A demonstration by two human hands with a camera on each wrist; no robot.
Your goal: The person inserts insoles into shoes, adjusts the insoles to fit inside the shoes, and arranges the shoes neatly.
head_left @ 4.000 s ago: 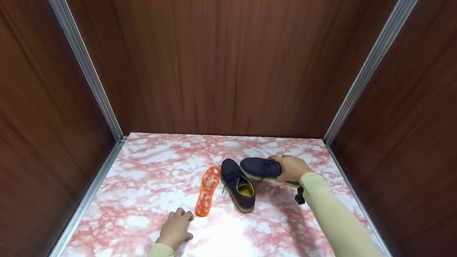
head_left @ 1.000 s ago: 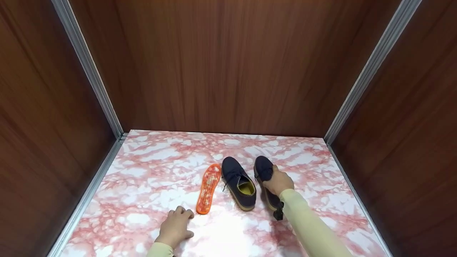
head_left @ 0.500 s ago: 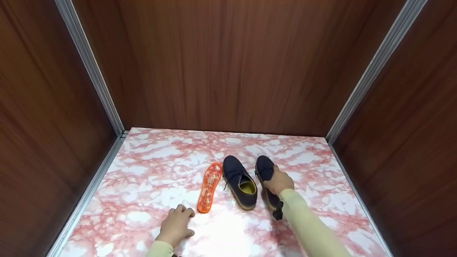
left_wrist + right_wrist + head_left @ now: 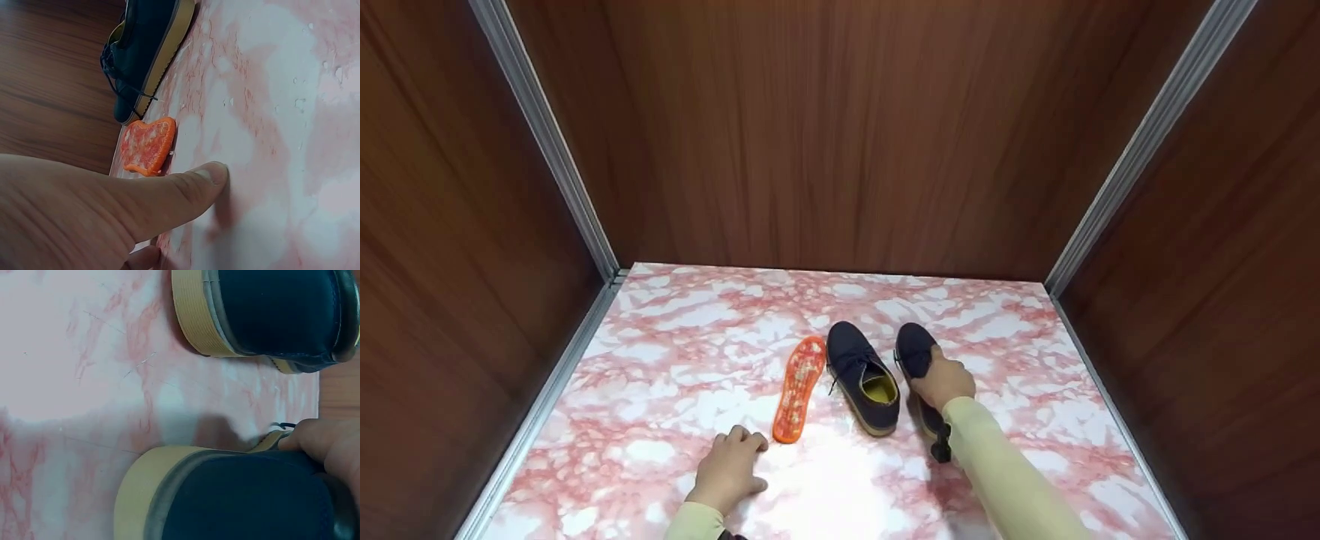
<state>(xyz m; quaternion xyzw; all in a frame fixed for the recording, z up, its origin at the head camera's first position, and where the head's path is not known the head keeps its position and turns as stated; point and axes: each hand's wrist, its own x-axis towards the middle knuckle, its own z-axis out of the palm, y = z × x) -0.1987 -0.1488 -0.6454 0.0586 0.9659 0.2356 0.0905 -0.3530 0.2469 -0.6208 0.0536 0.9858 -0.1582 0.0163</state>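
Note:
My right hand [image 4: 945,381] grips a dark navy lace-up shoe [image 4: 916,346] across its middle, hiding the opening and much of the laces. Its toe points to the back wall, and in the right wrist view the tan heel sole [image 4: 135,495] shows at the surface. Left of it stands the matching navy shoe [image 4: 851,352], upright, with a yellow lining. Beside that shoe lies an orange-rimmed insole [image 4: 799,390] with a red and white pattern. My left hand [image 4: 729,469] rests on the surface near the insole's lower end, fingers relaxed, holding nothing.
The table [image 4: 660,360] has a pink and white marbled top. A brown wood-grain wall [image 4: 825,150] closes the back, with similar panels at both sides and grey metal rails [image 4: 547,127] in the corners. A small black device [image 4: 941,444] sits at my right wrist.
Since four seconds ago my right hand has swung the gripped shoe from lying crosswise to pointing backward, beside its mate. Over the last second the hands stay put; the view shifts slightly.

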